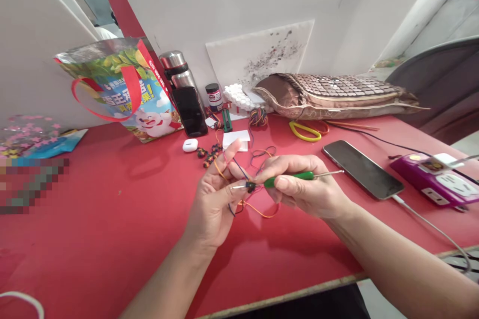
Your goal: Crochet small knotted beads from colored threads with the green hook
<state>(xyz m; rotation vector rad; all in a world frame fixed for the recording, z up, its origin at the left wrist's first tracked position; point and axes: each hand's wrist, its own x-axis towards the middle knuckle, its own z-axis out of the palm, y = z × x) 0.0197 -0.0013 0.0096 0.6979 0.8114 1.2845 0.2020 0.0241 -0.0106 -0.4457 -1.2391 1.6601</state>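
Note:
Above the middle of the red table, my left hand pinches a small dark knot of cord between thumb and fingers. Orange and dark blue cords loop around its fingers and hang below. My right hand grips a crochet hook by its green handle. One thin metal end sticks out to the right; the other runs left to the knot, and a metal tip shows beyond it by my left thumb. How the cords pass inside the knot is too small to make out.
Behind my hands lie finished-looking knotted cord pieces, a white earphone case, a cord ball and yellow-handled scissors. A phone charges beside a purple power strip. A shopping bag and steel flask stand back left.

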